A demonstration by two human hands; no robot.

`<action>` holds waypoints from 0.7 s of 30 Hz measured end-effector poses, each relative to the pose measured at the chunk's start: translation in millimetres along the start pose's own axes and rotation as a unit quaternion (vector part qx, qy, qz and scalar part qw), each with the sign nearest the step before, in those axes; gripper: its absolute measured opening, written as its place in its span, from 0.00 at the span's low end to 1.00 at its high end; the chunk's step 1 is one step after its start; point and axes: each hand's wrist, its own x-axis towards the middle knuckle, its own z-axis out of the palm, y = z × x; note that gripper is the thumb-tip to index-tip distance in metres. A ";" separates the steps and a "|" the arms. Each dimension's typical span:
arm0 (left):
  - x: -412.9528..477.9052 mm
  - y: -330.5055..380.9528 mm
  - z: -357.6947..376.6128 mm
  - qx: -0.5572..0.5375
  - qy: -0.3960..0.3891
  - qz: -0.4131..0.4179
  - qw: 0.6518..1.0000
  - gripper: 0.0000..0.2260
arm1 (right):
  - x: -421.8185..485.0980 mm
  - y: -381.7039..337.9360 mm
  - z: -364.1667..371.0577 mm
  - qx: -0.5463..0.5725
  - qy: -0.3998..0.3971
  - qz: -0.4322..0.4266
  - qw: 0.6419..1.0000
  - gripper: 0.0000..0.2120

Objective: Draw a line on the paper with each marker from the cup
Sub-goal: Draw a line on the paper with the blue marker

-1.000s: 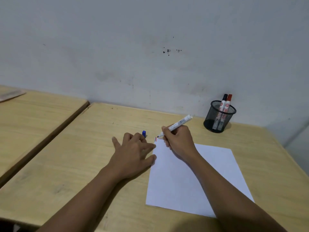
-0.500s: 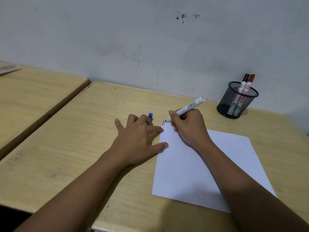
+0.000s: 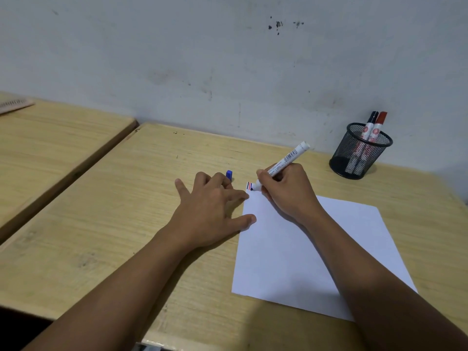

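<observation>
A white sheet of paper (image 3: 298, 257) lies on the wooden desk (image 3: 126, 224). My right hand (image 3: 286, 191) grips a white marker (image 3: 286, 159), its tip touching the paper's far left corner, where short red and dark lines (image 3: 249, 185) show. My left hand (image 3: 215, 209) rests on the desk at the paper's left edge, thumb and forefinger on the sheet, and holds a blue cap (image 3: 229, 175) between its fingers. A black mesh cup (image 3: 361, 150) at the back right holds a black-capped marker (image 3: 370, 124) and a red-capped marker (image 3: 378, 125).
A grey wall (image 3: 228, 59) runs just behind the desk. A second wooden desk (image 3: 50, 148) stands to the left across a narrow gap, with a flat object (image 3: 14, 105) at its far edge. The near desk edge is by my forearms.
The camera view has shifted, so the scene sits differently in frame. My right hand keeps the marker tip at the paper's corner. My left hand stays beside the sheet.
</observation>
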 end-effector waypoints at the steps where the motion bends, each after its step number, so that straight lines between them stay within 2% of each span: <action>1: -0.1 -0.2 0.4 0.000 0.001 0.000 1.000 0.27 | -0.4 0.2 0.1 -0.003 0.000 0.000 1.000 0.15; 4: 0.7 -0.9 -0.1 -0.004 0.000 -0.005 1.000 0.28 | -1.4 -0.9 1.2 0.029 0.006 0.009 1.000 0.13; 7: -0.1 1.0 -0.5 -0.015 0.005 -0.018 1.000 0.28 | 0.9 -3.4 -3.5 0.176 0.013 0.066 0.982 0.11; 10: 1.0 5.6 -4.1 -0.118 0.045 -0.076 0.989 0.27 | 1.8 -12.0 -17.0 0.277 0.008 0.085 0.957 0.11; 12: 9.1 8.6 -10.0 -0.169 0.077 -0.121 0.975 0.25 | 2.9 -19.7 -29.1 0.292 0.017 0.072 0.954 0.10; 15: 29.8 8.4 -18.2 -0.140 0.058 -0.165 0.975 0.24 | 3.6 -29.6 -48.2 0.286 0.032 0.048 0.956 0.10; 18: 46.5 5.3 -24.5 -0.079 0.019 -0.179 0.981 0.12 | -4.6 -36.8 -65.1 0.279 0.046 0.032 0.959 0.10; 21: 49.0 12.0 -36.8 -0.110 0.041 -0.198 0.973 0.06 | -20.2 -44.6 -81.4 0.286 0.059 0.022 0.956 0.10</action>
